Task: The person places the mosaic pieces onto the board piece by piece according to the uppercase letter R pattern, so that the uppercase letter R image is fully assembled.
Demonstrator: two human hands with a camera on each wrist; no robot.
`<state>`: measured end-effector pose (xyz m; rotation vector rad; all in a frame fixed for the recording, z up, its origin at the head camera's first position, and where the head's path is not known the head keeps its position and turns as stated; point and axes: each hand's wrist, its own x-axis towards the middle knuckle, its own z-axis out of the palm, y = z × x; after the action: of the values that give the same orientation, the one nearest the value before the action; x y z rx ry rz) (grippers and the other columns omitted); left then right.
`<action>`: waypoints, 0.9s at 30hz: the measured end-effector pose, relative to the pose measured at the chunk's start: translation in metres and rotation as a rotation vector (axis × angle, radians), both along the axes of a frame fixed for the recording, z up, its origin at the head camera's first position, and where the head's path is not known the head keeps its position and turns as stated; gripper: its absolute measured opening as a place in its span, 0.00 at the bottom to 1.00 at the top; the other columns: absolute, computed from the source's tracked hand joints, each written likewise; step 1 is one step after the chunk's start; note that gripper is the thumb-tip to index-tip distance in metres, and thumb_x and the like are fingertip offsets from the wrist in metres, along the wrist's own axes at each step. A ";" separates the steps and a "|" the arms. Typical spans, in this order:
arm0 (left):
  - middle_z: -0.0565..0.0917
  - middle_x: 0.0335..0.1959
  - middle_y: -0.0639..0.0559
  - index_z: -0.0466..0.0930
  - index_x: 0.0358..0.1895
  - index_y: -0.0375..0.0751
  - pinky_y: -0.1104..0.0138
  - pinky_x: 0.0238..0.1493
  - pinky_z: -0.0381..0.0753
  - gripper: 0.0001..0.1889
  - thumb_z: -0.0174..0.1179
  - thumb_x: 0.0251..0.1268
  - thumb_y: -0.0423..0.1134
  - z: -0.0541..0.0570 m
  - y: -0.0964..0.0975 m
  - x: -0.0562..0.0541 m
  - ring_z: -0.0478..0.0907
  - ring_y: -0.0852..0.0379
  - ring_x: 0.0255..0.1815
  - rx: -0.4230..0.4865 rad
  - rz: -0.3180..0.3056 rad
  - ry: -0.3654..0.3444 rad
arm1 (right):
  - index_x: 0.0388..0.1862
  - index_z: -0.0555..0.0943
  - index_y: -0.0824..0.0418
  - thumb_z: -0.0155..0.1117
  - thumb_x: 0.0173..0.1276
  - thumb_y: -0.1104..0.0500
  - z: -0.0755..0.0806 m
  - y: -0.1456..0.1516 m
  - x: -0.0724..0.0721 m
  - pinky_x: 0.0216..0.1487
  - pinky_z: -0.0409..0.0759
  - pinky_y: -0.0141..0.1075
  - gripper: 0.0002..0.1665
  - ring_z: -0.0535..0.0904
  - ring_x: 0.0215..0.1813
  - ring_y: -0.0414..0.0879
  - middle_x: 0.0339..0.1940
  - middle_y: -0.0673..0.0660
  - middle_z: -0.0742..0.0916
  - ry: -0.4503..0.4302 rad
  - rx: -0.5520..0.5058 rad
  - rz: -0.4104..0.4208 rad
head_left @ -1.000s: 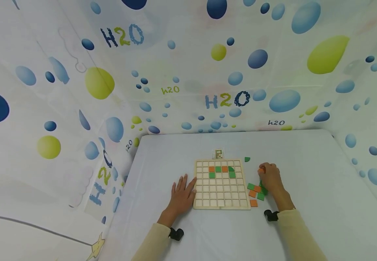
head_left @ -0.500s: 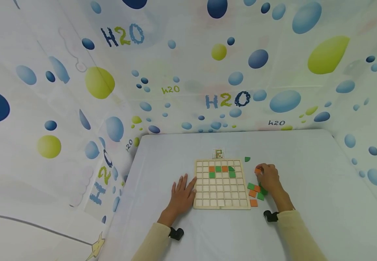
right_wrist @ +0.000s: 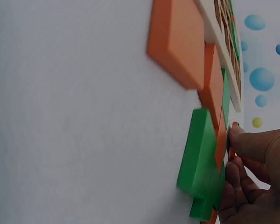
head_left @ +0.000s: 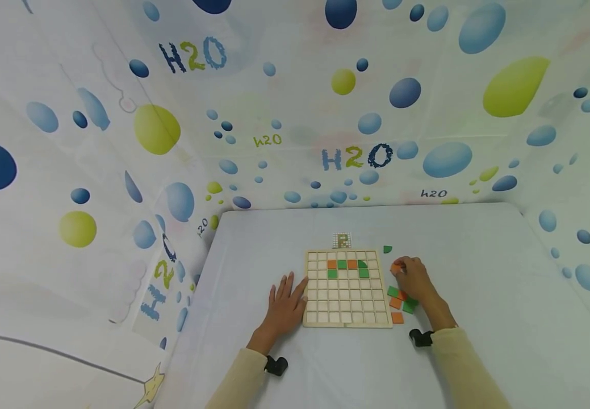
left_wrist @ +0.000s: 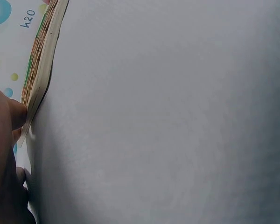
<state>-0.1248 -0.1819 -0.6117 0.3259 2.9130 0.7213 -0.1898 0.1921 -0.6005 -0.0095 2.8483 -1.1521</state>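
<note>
A wooden grid board (head_left: 325,304) lies on the white table, with several orange and green tiles in its upper cells. My left hand (head_left: 283,307) rests beside the board's left edge, fingers spread, its fingertips touching the frame. In the left wrist view the fingers (left_wrist: 17,114) meet the board's side (left_wrist: 43,70). To the right of the board my right hand (head_left: 414,278) pinches an orange tile (head_left: 395,267) between thumb and fingers. Below that hand lies a loose pile of green tiles (right_wrist: 200,154) and orange tiles (right_wrist: 182,42), partly hidden by the hand in the head view.
Behind the board lies a small pattern card (head_left: 342,240). A green rounded tile (head_left: 387,249) sits apart near the board's upper right corner. A white sheet printed with drops (head_left: 404,92) hangs behind the table (head_left: 478,272).
My right hand has moved left with the orange tile, closer to the board's right edge. The left hand stays where it was, and the tiles on the board are unchanged.
</note>
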 end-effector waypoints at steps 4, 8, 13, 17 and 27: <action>0.51 0.87 0.38 0.62 0.84 0.54 0.33 0.81 0.42 0.28 0.42 0.86 0.48 0.000 0.001 0.000 0.45 0.35 0.88 0.005 -0.001 0.001 | 0.59 0.78 0.76 0.60 0.78 0.64 0.003 -0.004 0.000 0.57 0.77 0.58 0.18 0.77 0.53 0.63 0.52 0.73 0.80 -0.002 -0.033 0.015; 0.51 0.87 0.38 0.61 0.84 0.54 0.33 0.81 0.42 0.28 0.42 0.86 0.48 0.001 0.001 0.000 0.45 0.35 0.88 0.005 -0.001 -0.001 | 0.63 0.77 0.75 0.58 0.79 0.63 0.003 -0.011 0.000 0.59 0.77 0.59 0.20 0.77 0.56 0.64 0.56 0.74 0.79 -0.016 -0.058 0.011; 0.53 0.87 0.36 0.63 0.83 0.52 0.32 0.80 0.41 0.28 0.43 0.85 0.47 -0.001 0.001 0.000 0.46 0.33 0.87 0.024 -0.001 0.020 | 0.67 0.76 0.71 0.55 0.81 0.58 0.009 -0.035 0.005 0.63 0.77 0.60 0.23 0.77 0.61 0.65 0.63 0.73 0.76 -0.058 -0.124 0.018; 0.54 0.86 0.34 0.63 0.83 0.50 0.30 0.79 0.41 0.28 0.43 0.85 0.46 -0.003 0.001 0.001 0.47 0.30 0.86 0.051 -0.005 0.052 | 0.66 0.78 0.69 0.56 0.82 0.60 0.015 -0.061 0.013 0.61 0.78 0.60 0.20 0.78 0.60 0.65 0.62 0.72 0.76 -0.034 -0.125 0.079; 0.53 0.87 0.37 0.62 0.84 0.53 0.32 0.80 0.41 0.28 0.43 0.86 0.48 -0.007 0.000 -0.001 0.46 0.33 0.87 0.025 0.000 0.039 | 0.58 0.81 0.66 0.68 0.76 0.62 0.005 -0.108 0.018 0.56 0.82 0.52 0.15 0.82 0.54 0.57 0.52 0.62 0.82 0.061 -0.114 0.180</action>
<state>-0.1256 -0.1818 -0.6186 0.3458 2.9429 0.7602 -0.1718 0.0838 -0.5952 -0.3062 2.7595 -1.2928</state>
